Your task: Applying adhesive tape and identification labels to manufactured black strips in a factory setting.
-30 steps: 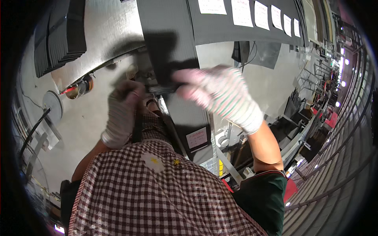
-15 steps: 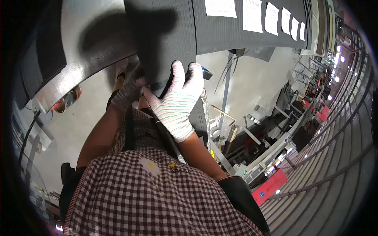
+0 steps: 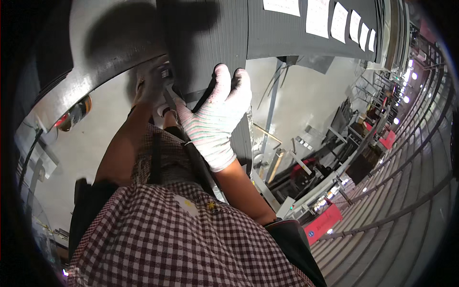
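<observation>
My right hand [image 3: 216,115], in a white glove with thin green and pink stripes, lies over the near end of a dark ribbed panel [image 3: 210,43]. Its visible fingers are stretched and apart, and the thumb points toward my left hand. In the shadow at the panel's left edge is my gloved left hand [image 3: 152,86]; its fingers are too dark and blurred to make out. By it are a small dark object [image 3: 166,71] and a narrow grey strip [image 3: 169,97] whose kinds do not show.
A curved metal surface [image 3: 114,57] extends at the left, above a round container [image 3: 76,114] on the floor. White paper sheets [image 3: 317,18] lie on the dark panelling at the upper right. Metal frames and loose parts [image 3: 306,162] stand on the right, near a red sign [image 3: 323,224].
The view has shifted slightly. My left hand has moved a little and the small dark object now shows by it. A blue-and-black thing beside my right fingers is no longer visible.
</observation>
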A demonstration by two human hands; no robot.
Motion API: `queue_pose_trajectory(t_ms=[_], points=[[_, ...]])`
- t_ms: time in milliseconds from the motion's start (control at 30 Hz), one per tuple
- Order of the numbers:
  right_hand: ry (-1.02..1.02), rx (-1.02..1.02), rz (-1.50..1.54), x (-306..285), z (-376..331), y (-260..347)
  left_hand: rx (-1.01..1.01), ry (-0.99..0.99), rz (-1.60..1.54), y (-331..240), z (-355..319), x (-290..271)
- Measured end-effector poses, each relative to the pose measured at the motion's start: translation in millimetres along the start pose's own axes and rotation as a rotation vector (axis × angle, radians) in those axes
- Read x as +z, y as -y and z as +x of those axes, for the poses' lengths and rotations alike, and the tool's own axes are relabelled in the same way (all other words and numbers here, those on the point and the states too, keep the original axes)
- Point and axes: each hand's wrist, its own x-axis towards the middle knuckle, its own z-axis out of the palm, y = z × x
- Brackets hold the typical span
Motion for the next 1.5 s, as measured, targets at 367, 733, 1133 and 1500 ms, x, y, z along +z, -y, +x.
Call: queue_pose_trajectory(t_ms=[367,733,1133,1500], points=[[0.156,0.037,0.315,-41.4,3.5,-19.7,0.329,-0.056,0.098,-283.8,-91.6,9.5],[0.478,-0.355,0.185,-126.5,74.4,-79.8,0.820,0.085,0.595,-296.5,-63.6,28.7],[0.720,0.015,0.214,40.1,73.4,-154.8,0.908,0.058,0.591,-297.6,-56.1,34.7],[0.634,-0.324,-0.054,-101.1,-20.2,-131.5,0.060,0.018,0.025,-236.9,-148.1,30.2]])
